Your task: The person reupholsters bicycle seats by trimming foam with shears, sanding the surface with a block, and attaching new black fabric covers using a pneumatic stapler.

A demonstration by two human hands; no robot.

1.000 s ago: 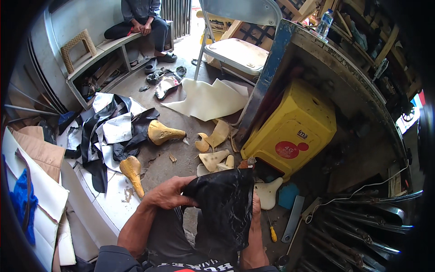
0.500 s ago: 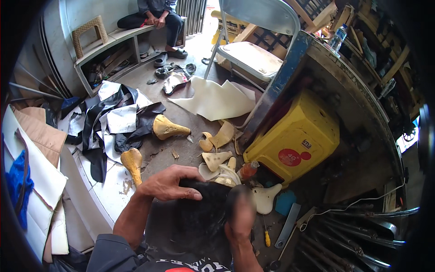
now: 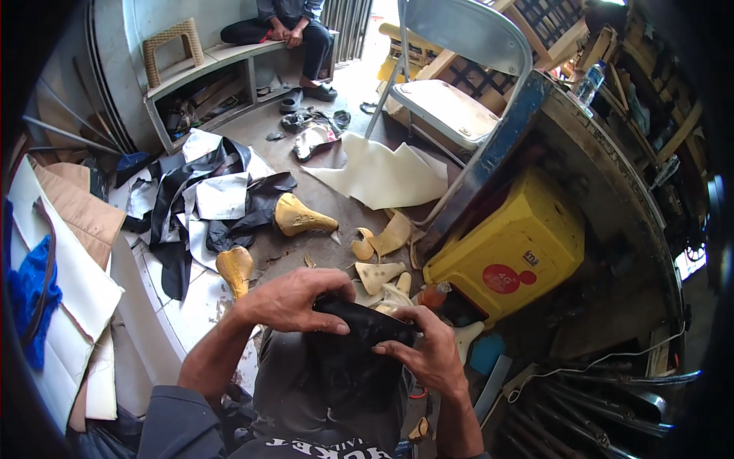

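Observation:
A piece of black, leather-like material lies over my lap, its far edge raised between my hands. My left hand is closed on its left far corner, thumb on the near side. On the right far corner, my right hand pinches it between thumb and fingers. Just beyond are cream foam pieces, partly hidden by the material and my hands. A bottle with orange-red contents stands by my right fingers. Farther left lie two yellowish saddle-shaped foam pieces.
Black and white fabric scraps and a cream sheet cover the floor ahead. A yellow plastic stool lies tipped at right, near a folding chair. Metal tubes lie lower right; cardboard leans left. A person sits behind.
My right hand, blurred before, has turned and now grips the material's right corner. My left hand keeps its hold. The whole view has shifted slightly, moving the surroundings rightward.

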